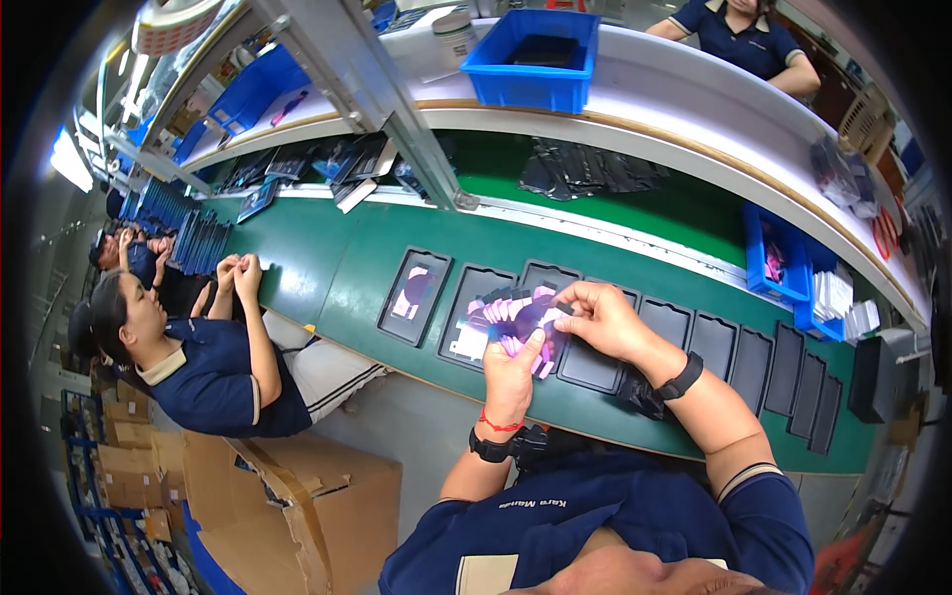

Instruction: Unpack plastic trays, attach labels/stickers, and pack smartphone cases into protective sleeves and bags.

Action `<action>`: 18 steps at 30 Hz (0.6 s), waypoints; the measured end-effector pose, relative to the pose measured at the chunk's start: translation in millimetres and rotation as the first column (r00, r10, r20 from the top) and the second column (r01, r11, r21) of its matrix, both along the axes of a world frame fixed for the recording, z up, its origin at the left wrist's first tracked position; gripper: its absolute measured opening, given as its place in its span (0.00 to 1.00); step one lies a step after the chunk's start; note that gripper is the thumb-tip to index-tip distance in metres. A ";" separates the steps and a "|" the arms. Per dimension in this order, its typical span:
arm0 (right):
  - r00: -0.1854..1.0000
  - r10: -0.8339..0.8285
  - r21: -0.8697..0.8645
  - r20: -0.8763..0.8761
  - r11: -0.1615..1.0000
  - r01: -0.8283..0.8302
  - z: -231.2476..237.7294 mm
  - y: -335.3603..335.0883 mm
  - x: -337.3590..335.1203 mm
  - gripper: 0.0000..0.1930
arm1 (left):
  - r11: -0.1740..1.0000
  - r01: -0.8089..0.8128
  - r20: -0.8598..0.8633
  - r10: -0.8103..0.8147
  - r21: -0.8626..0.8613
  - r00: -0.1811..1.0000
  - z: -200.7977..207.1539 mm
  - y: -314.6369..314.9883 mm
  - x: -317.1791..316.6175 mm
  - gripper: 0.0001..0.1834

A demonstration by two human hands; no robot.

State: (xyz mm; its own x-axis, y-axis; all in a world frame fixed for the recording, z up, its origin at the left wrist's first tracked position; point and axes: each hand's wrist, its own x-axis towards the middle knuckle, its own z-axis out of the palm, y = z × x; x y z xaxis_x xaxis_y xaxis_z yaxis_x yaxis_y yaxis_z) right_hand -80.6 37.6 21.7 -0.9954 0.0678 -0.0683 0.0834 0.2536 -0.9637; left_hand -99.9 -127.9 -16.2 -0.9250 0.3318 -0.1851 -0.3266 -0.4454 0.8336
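My left hand [511, 379] is closed, thumb on top, on a thin glossy purple sheet [531, 315] with a dark edge. The fingers of my right hand [603, 319] pinch the same sheet at its upper right. Below and left of it, several pink-and-purple pieces [498, 305] lie fanned over a black tray [466, 275]; my hands partly hide them. A white square piece [468, 342] sits in that tray. Further left, another black tray [427, 265] contains a pink piece with a dark round patch [416, 291].
More shallow black trays [666, 322] run to the right along the green bench [327, 263]. Blue bins [531, 89] stand on the white shelf and at the bench's right. A person [198, 367] sits at my left, beside a cardboard box [297, 506]; another person [744, 45] is across the shelf.
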 end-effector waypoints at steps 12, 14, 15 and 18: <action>0.965 -0.260 -0.085 -0.020 0.963 0.257 3.7 30.9 45.0 0.17 | 0.981 0.196 -0.111 -0.193 0.013 0.975 -4.6 39.8 15.5 0.11; 0.967 -0.253 -0.103 -0.027 0.963 0.249 5.6 35.4 53.5 0.18 | 0.979 0.206 -0.122 -0.205 -0.007 0.971 -13.0 49.8 20.9 0.09; 0.954 -0.296 -0.043 -0.041 0.955 0.294 3.1 40.2 58.9 0.18 | 0.972 0.235 -0.070 -0.234 0.008 0.970 -18.5 51.3 21.2 0.08; 0.913 -0.407 0.059 -0.010 0.911 0.407 -0.3 63.3 81.9 0.15 | 0.944 0.279 0.092 -0.298 0.178 0.950 -2.8 53.0 20.1 0.13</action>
